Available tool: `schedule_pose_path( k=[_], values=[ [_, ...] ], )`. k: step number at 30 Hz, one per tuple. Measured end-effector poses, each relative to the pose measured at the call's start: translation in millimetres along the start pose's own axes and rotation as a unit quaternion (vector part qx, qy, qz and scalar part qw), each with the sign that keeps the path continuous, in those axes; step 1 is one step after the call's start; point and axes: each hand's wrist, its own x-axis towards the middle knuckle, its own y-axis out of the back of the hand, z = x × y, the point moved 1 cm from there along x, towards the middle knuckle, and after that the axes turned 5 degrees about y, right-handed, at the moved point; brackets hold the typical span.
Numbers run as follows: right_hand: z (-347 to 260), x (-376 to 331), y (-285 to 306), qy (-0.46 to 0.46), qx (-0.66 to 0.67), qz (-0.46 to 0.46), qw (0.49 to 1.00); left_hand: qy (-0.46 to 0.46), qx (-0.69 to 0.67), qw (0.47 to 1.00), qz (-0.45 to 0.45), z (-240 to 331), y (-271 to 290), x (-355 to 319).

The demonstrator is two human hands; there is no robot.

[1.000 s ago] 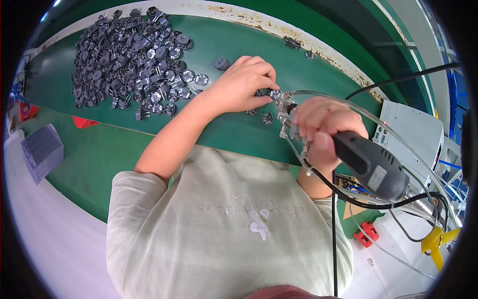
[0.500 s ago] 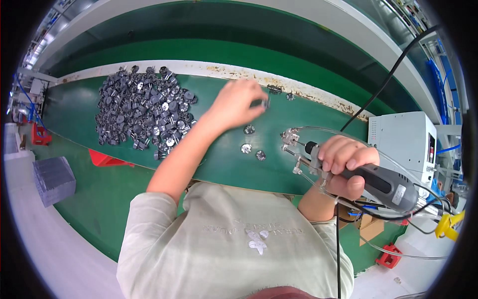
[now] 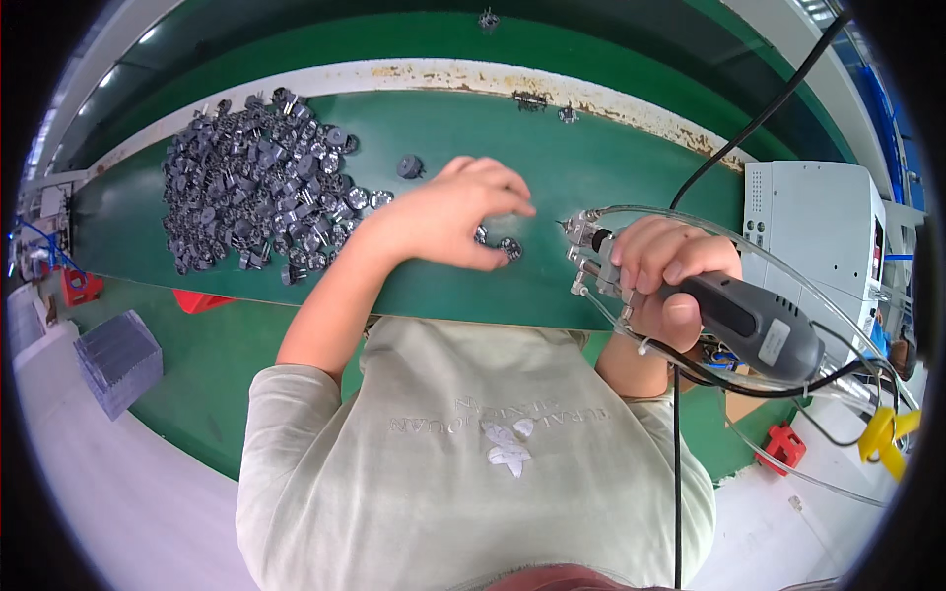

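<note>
Your left hand [image 3: 443, 212] pulled back, fingers half-curled over small round parts [image 3: 509, 247], none gripped. Right hand [image 3: 665, 271] clamps power tool [image 3: 734, 315]; tubing may sweep parts off counter [image 3: 611, 167].

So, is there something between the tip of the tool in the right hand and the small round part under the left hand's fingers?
Nothing visible. Only bare green belt lies between the tool tip and the small round part. The left hand rests over that part from the far side; the right hand grips the tool.
</note>
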Motion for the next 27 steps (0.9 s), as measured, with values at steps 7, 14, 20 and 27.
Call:
schedule_pose_path(
  k=[7, 14, 20, 27],
  values=[
    [5.3, 6.9, -4.2, -0.014, -0.001, -0.063, 0.998, 0.002, 0.057, 0.996, 0.073, -11.7, -26.7, -1.8],
    [7.3, 6.2, -0.2, 0.008, 0.009, -0.024, 1.0, -0.029, 0.09, 0.989, 0.11, 5.7, -30.1, 3.6],
    [-10.4, 12.7, 19.6, 0.023, 0.015, -0.052, 0.998, -0.038, 0.107, 0.991, 0.074, 14.0, -49.0, 12.1],
    [-5.5, 9.9, 8.6, 0.014, 0.043, -0.049, 0.998, 0.014, 0.096, 0.982, 0.164, -11.2, -34.4, 2.1]
  ],
)
